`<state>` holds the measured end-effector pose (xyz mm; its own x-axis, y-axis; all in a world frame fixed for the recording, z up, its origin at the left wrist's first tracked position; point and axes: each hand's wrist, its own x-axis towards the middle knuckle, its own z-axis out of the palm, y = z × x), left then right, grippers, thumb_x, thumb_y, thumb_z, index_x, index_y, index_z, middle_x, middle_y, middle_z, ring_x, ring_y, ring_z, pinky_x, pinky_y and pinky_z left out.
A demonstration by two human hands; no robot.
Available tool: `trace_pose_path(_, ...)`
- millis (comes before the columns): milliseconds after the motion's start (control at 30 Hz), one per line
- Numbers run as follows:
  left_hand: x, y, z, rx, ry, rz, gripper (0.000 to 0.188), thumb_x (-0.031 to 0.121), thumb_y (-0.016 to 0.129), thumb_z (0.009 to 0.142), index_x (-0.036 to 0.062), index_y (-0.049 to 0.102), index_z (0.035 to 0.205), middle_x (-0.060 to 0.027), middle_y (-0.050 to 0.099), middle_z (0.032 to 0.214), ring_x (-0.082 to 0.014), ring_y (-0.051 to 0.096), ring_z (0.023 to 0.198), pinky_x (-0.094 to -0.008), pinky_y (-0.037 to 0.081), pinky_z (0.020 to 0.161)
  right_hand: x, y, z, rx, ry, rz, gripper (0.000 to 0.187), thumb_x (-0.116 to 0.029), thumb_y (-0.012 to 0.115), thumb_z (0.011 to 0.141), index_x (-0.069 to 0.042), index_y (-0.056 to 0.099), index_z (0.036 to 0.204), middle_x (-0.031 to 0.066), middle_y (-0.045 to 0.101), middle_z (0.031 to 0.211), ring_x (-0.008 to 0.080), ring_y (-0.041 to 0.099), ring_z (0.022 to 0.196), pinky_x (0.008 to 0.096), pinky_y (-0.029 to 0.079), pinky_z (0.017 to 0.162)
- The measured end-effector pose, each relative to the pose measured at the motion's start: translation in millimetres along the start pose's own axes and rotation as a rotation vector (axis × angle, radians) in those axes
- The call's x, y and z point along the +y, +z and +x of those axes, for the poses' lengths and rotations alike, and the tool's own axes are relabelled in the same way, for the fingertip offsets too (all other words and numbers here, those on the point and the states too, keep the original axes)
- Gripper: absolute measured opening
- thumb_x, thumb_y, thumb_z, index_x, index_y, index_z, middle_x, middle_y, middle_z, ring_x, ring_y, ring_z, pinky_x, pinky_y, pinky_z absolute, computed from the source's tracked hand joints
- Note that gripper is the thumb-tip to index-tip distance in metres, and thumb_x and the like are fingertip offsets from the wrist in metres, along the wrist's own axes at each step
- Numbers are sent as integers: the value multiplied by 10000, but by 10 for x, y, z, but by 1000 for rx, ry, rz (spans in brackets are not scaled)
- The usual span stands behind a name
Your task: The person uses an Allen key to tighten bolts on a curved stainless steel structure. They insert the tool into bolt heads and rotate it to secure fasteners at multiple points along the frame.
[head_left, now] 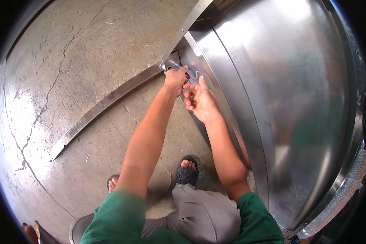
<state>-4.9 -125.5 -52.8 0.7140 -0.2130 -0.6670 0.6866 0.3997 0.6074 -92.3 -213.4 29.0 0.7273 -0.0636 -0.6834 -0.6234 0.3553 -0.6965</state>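
Observation:
My left hand (176, 78) is closed at the corner where a metal bar (114, 96) meets the steel cabinet frame. From its fingers sticks out a thin, bent metal rod, an L-shaped hex key (196, 76) by its look; the end toward the joint is hidden. Just to the right, my right hand (202, 101) has its palm turned up and its fingers half curled and apart. Nothing shows in it. Its fingertips are close to the left hand. A bracket (171, 64) with a round hole is at the joint beyond my left hand.
A large shiny steel panel (288, 101) with raised edges fills the right side. The bar runs across the cracked concrete floor (49, 73) to the lower left. My sandalled foot (187, 171) stands below my hands. Bubble wrap (337, 207) lies along the panel's lower right edge.

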Motion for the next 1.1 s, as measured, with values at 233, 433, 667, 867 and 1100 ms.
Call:
trace_pose_path(233, -7, -32, -92, 15, 74, 125, 398, 365, 677, 960, -21, 692, 862, -66, 691, 766, -107, 602, 630, -264, 510, 568, -8, 186, 181, -154, 63, 721, 392, -393, 418, 1087, -67, 539, 907, 12, 552, 708, 122, 455, 526, 273, 357, 511)
trace_pose_path(433, -60, -36, -56, -28, 34, -111, 348, 343, 680, 968, 45, 659, 790, -14, 634, 666, -70, 516, 473, -227, 399, 399, -70, 313, 316, 6, 49, 825, 181, -207, 509, 1033, -54, 547, 945, 30, 605, 781, 110, 568, 591, 266, 380, 523)
trace_pose_path(667, -17, -114, -107, -202, -73, -167, 309, 278, 597, 1015, -25, 624, 963, -64, 593, 720, -138, 526, 524, -291, 440, 413, 19, 253, 196, 196, -143, 155, 132, -117, 564, 972, -8, 611, 1027, 72, 661, 765, 184, 672, 622, 278, 437, 505)
trace_pose_path(867, -21, -75, -50, -90, -34, 3, 338, 351, 669, 978, 14, 645, 957, -52, 571, 758, -126, 508, 534, -280, 394, 405, 94, 124, 139, 269, -441, -764, 210, -146, 531, 1013, 38, 602, 940, 128, 715, 762, 186, 715, 599, 329, 487, 486)
trace_pose_path(1100, -33, -58, 37, 5, -7, -76, 249, 246, 699, 965, 45, 654, 825, -11, 564, 716, -83, 434, 533, -245, 355, 450, 223, 22, 70, 381, -962, -1353, 213, -172, 608, 985, 39, 593, 1005, 263, 664, 822, 478, 642, 730, 529, 506, 671)
